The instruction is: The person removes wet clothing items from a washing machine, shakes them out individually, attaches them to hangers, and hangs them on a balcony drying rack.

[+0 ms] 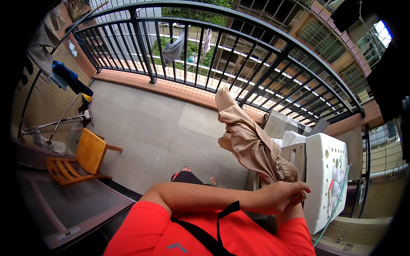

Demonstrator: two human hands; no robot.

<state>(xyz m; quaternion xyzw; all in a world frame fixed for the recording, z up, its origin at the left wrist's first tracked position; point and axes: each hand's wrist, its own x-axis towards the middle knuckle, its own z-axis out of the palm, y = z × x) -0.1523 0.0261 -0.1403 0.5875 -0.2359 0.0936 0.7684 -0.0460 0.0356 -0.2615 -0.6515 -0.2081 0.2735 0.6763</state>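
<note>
A tan cloth garment [250, 137], possibly trousers, stretches in loose folds from my hands toward the balcony railing. My left hand [278, 196] reaches across my body to the garment's bunched near end, its fingers curled. Mostly covered by it, my right hand [298, 198] meets it at the same place. Whether either hand grips the cloth cannot be told, as the fingers overlap and the contact is hidden. One narrow end of the garment lies in view in front of the railing's foot.
A black metal railing [149, 48] curves across the front. Close on the right stand a white foam box [320, 179] with holes and a grey cabinet [293, 156]. A wooden chair [91, 150], mops [57, 126] and hanging clothes [65, 72] are at left.
</note>
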